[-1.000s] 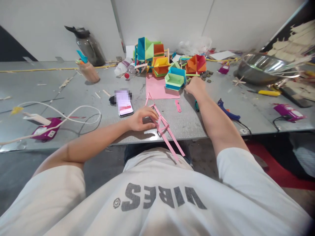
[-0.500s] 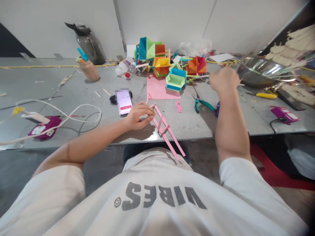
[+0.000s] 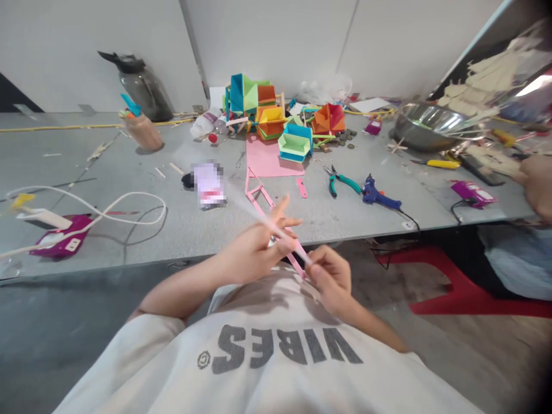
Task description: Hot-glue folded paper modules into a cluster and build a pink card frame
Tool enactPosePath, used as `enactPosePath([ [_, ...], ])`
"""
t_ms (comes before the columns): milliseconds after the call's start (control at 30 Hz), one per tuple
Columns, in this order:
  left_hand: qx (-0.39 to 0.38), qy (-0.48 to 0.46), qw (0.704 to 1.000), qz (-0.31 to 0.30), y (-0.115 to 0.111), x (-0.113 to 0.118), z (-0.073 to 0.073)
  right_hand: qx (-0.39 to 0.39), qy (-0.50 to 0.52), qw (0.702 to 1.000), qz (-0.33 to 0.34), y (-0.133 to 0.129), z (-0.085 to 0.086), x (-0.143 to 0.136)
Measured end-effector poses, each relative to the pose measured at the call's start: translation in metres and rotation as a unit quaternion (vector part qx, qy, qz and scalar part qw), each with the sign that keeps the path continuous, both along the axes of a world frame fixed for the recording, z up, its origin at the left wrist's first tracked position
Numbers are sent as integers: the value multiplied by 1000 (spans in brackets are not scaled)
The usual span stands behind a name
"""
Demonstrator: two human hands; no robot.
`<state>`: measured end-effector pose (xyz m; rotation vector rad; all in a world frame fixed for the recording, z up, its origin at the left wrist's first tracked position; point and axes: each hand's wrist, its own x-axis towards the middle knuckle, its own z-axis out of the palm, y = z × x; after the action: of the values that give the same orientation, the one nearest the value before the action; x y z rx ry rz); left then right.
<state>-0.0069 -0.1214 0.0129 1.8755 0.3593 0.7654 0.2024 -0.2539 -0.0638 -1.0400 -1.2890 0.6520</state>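
Note:
My right hand, its fingers closed, grips the near end of a long, pale, translucent stick, which is smeared by motion. The stick slants up and left across my left hand. My left hand has its fingers stretched and spread; whether it touches the stick I cannot tell. Under both hands lies a pink ladder-like frame of flat sticks, partly hidden, with its near end over the table edge. A small pink piece rests to the right of the frame.
Teal-handled pliers and a blue glue gun lie to the right. Behind are colourful folded boxes on pink paper. A phone lies left, a metal bowl back right. Another person's hand shows at the right edge.
My right hand has come back from near the bowl to my lap, holding the pale stick. My left hand has moved nearer to me and right, fingers spread. The glue gun now shows fully.

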Motion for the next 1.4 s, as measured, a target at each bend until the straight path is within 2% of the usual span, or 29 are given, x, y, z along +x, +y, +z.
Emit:
enactPosePath([
  [67, -100, -167, 980, 38, -9, 10, -1, -22, -74, 993, 91, -4, 2, -9],
  [133, -159, -291, 940, 79, -13, 13, 1, 0, -162, 974, 161, 1, 8, -5],
  [200, -185, -358, 909, 105, -11, 7, 6, 38, -254, 943, 213, 15, 12, 11],
  [233, -192, -369, 903, 109, -8, 2, 9, 58, -304, 925, 219, 23, 13, 25],
  [267, -193, -370, 903, 97, -3, -6, 12, 69, -345, 915, 196, 33, 14, 43],
  [300, -198, -344, 914, 86, 2, -14, 14, 74, -381, 912, 134, 42, 14, 66],
  [333, -211, -307, 923, 98, 7, -22, 16, 72, -412, 908, 14, 52, 15, 93],
  [400, -224, -241, 941, 80, 18, -37, 17, 60, -425, 872, -235, 67, 16, 155],
  [433, -228, -213, 947, 71, 22, -43, 16, 28, -418, 855, -306, 72, 17, 186],
  [467, -224, -195, 952, 67, 26, -47, 13, 2, -411, 847, -336, 75, 18, 215],
  [533, -184, -193, 961, 77, 29, -50, 7, -74, -425, 830, -354, 78, 18, 260],
  [633, -87, -181, 972, 120, 23, -45, -4, -209, -441, 815, -313, 79, 16, 290],
  [700, -47, -110, 983, 142, 12, -38, -5, -245, -432, 819, -288, 80, 16, 289],
  [767, -35, -19, 991, 131, 2, -28, -2, -247, -420, 821, -299, 81, 20, 276],
  [833, -43, 66, 994, 75, -6, -15, 2, -237, -405, 816, -337, 78, 25, 256],
  [900, -51, 105, 993, 21, -9, 1, 4, -214, -394, 814, -370, 71, 30, 230],
  [967, -52, 96, 994, 4, -11, 19, 2, -166, -391, 825, -373, 61, 33, 198],
  [1067, -66, 66, 995, -28, -15, 41, -3, -29, -370, 864, -340, 47, 34, 147],
  [1167, -64, 37, 996, -42, -23, 54, -4, 23, -345, 890, -298, 43, 34, 107],
  [1267, -68, 23, 996, -56, -29, 59, -3, 42, -337, 897, -283, 46, 33, 86],
  [1400, -104, 10, 994, -40, -32, 57, -7, 51, -351, 884, -305, 49, 28, 78],
])
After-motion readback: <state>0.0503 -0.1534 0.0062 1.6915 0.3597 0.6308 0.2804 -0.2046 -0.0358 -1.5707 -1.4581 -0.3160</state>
